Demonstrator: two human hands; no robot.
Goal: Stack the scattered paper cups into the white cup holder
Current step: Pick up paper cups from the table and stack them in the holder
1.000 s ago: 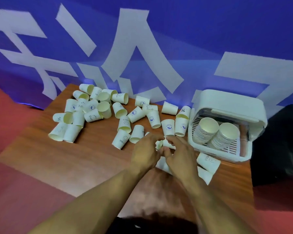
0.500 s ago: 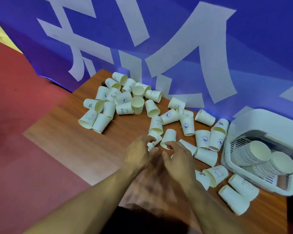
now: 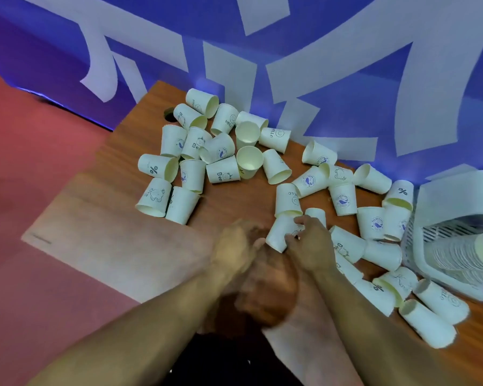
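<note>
White paper cup lies on its side mid-bench, long axis tilted toward the far edge, right hand pinching it; left hand blurred, its grip unclear; cup holder at right edge

white cup holder running off right frame edge | left hand blurring, grip unreadable | table's near edge hiding under forearms
</note>
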